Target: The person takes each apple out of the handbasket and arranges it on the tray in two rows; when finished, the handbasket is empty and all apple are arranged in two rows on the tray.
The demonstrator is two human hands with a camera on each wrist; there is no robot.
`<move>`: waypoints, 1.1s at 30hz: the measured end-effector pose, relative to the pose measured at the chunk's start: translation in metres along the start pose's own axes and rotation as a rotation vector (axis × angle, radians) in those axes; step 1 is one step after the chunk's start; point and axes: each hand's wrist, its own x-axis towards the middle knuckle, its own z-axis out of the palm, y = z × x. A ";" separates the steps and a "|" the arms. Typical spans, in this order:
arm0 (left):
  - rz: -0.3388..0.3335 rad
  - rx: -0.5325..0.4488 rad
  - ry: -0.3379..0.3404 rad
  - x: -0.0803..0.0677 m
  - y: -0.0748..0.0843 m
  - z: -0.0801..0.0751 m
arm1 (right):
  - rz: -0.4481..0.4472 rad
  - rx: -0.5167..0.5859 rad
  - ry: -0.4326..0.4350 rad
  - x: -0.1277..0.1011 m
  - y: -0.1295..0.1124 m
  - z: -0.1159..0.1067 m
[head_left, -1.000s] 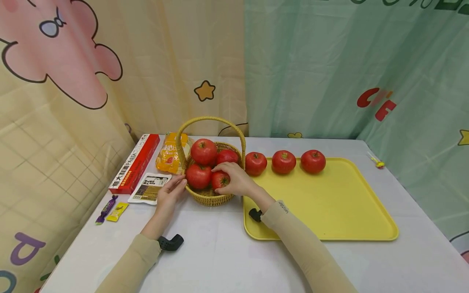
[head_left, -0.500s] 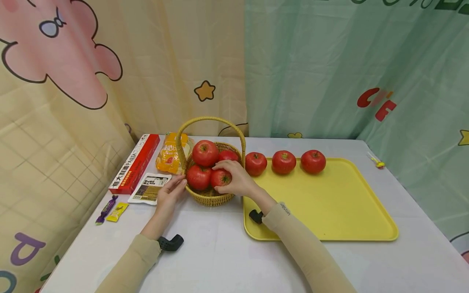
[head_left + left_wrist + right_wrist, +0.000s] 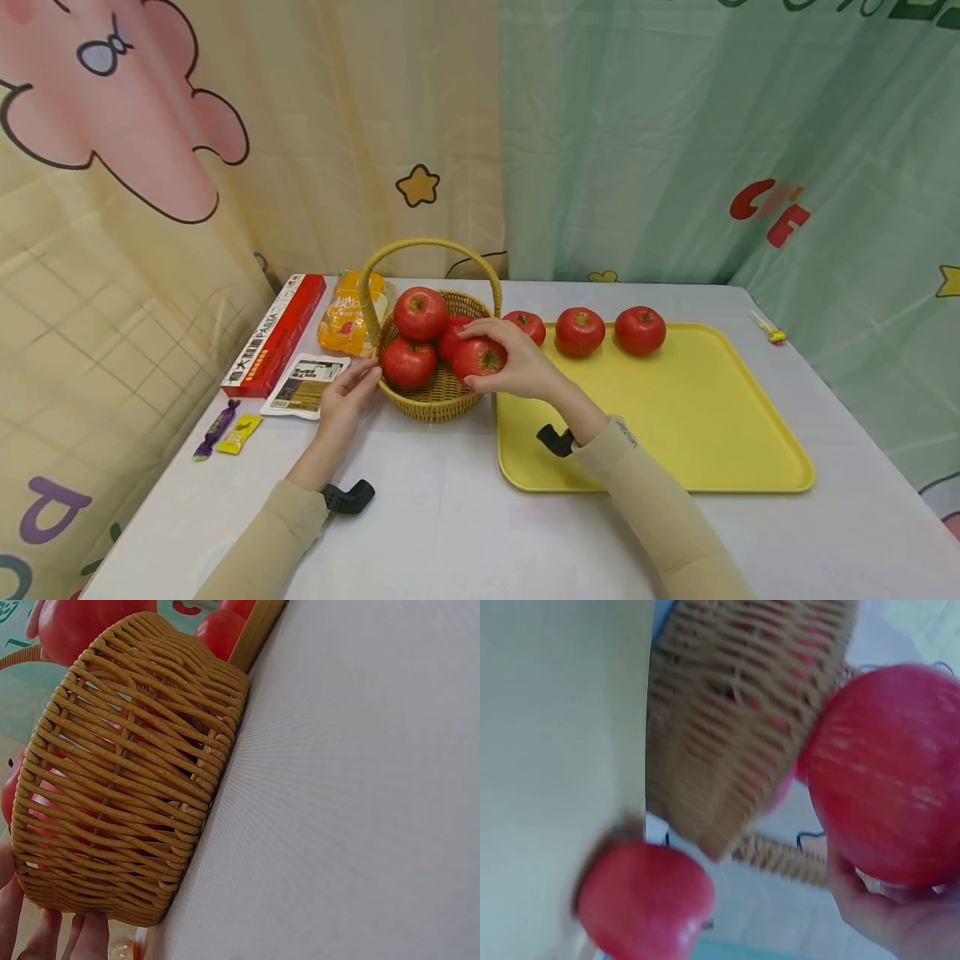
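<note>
My right hand (image 3: 517, 367) grips a red apple (image 3: 477, 358) and holds it above the right rim of the wicker basket (image 3: 432, 400). The right wrist view shows the same apple (image 3: 889, 776) large, beside the basket wall (image 3: 735, 720). Three more apples (image 3: 420, 312) lie in the basket. My left hand (image 3: 347, 396) rests with straight fingers against the basket's left side; its fingertips (image 3: 45, 937) show at the basket's base (image 3: 127, 787). Three apples (image 3: 580, 331) stand in a row along the far edge of the yellow tray (image 3: 675, 417).
A red pasta box (image 3: 275, 333), an orange packet (image 3: 347, 317), a small sachet (image 3: 304, 385) and two wrapped sweets (image 3: 228, 429) lie left of the basket. A small yellow object (image 3: 772, 333) sits at the table's far right. Curtains hang behind the table.
My right hand has lifted one apple out of the basket and moved it right, over the basket's rim toward the tray. The left hand has stayed against the basket.
</note>
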 end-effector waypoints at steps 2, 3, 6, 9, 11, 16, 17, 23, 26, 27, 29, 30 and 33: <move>0.007 -0.004 0.000 0.000 0.000 0.000 | 0.027 0.022 -0.031 -0.008 0.000 -0.015; 0.009 -0.006 -0.001 0.000 0.000 0.000 | 0.040 0.034 -0.045 -0.012 0.001 -0.023; 0.012 -0.006 -0.007 0.000 0.000 0.000 | 0.089 0.064 -0.070 -0.028 0.007 -0.051; 0.009 -0.007 -0.008 0.000 0.002 0.000 | 0.146 0.065 -0.052 -0.047 0.018 -0.081; 0.004 -0.010 -0.006 0.000 0.003 0.000 | 0.196 0.061 -0.021 -0.060 0.027 -0.100; -0.013 -0.005 -0.001 0.000 0.005 0.000 | 0.334 0.004 0.087 -0.094 0.051 -0.148; -0.016 -0.002 -0.001 0.000 0.005 0.000 | 0.358 -0.010 0.109 -0.099 0.056 -0.157; -0.030 -0.003 -0.010 0.000 0.004 -0.001 | 0.525 -0.081 0.222 -0.128 0.086 -0.200; -0.033 -0.007 -0.010 0.000 0.003 0.000 | 0.621 -0.104 0.260 -0.136 0.102 -0.213; -0.031 -0.009 -0.009 0.000 0.002 0.000 | 0.649 -0.109 0.271 -0.138 0.107 -0.215; -0.026 -0.015 -0.007 0.000 0.001 0.000 | 0.687 -0.112 0.288 -0.138 0.117 -0.219; -0.021 -0.019 -0.006 0.000 0.001 0.000 | 0.701 -0.115 0.297 -0.138 0.122 -0.220; -0.011 -0.032 -0.006 0.000 0.000 0.000 | 0.751 -0.106 0.320 -0.136 0.136 -0.223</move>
